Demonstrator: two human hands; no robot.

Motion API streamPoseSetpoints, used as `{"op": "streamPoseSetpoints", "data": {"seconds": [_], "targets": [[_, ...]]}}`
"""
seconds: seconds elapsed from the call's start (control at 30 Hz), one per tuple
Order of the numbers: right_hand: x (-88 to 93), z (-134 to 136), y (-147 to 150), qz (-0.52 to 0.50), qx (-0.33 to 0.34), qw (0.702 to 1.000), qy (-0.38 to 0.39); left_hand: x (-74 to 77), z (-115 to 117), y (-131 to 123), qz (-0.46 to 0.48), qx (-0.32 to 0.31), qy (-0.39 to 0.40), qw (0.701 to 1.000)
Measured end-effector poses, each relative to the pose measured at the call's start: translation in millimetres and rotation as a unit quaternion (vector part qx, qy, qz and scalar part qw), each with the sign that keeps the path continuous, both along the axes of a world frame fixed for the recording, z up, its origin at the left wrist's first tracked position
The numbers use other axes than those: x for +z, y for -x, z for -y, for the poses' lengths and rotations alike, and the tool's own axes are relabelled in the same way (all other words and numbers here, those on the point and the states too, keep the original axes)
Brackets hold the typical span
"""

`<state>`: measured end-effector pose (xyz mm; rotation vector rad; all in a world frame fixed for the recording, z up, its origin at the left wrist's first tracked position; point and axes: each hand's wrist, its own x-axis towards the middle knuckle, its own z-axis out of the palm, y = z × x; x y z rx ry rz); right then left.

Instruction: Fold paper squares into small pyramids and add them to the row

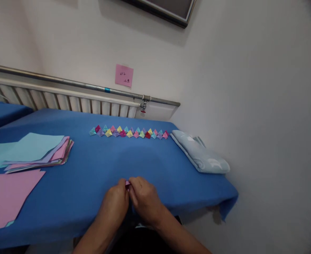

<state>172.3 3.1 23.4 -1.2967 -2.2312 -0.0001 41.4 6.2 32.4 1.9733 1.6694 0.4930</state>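
Between my two hands is a small piece of folded pink paper (127, 183), mostly hidden by the fingers. My left hand (115, 201) pinches it from the left, while my right hand (145, 197) grips it from the right. Both hands are closed and close together over the front edge of the blue-covered table (99, 158). Farther back on the cloth, small folded paper shapes (129, 133) in several colours stand in two long rows.
To the left lie a stack of coloured paper (39, 148) and some pink sheets (7, 197). A folded pale blue cloth (201, 151) rests by the right wall. Behind the table run a radiator (73, 103) and a metal pipe (84, 85); a pink note (124, 75) hangs above.
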Motion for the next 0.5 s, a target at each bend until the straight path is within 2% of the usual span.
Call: {"op": "streamPoseSetpoints", "data": {"seconds": [0.1, 0.17, 0.33, 0.43, 0.5], "targets": [[-5.0, -2, 4, -0.018, 0.012, 1.000, 0.003, 0.0, 2, -2, -0.036, 0.008, -0.005, 0.999], [-8.0, -3, 5, -0.067, 0.029, 0.997, 0.007, -4.3, 4, -3, -0.023, 0.014, -0.023, 0.999], [-9.7, -1, 9, -0.254, 0.004, 0.967, 0.031, -21.9, 8, -5, 0.140, 0.064, -0.098, 0.983], [-6.6, 0, 11, -0.309, 0.008, 0.949, 0.058, -26.5, 13, -4, 0.233, 0.082, -0.104, 0.963], [-3.7, 1, 12, -0.320, 0.018, 0.945, 0.067, -26.3, 15, -2, 0.254, 0.094, -0.127, 0.954]]}}
